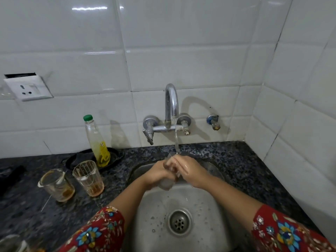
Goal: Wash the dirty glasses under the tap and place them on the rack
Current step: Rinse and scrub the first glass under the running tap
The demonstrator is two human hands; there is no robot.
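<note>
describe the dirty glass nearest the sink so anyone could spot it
Start at the round steel sink and look left onto the dark speckled granite counter. Two clear dirty tumblers stand there; it is the right-hand one, with orange-pink dregs where its neighbour's are brown.

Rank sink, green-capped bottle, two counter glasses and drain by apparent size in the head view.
1. sink
2. green-capped bottle, tallest but slim, farther; close to the glasses, unsure
3. left glass and right glass, alike, unranked
4. drain, smallest

No legible text. Clear plastic bottle with green cap carries a yellow label with a red mark, too blurred to read.
</note>
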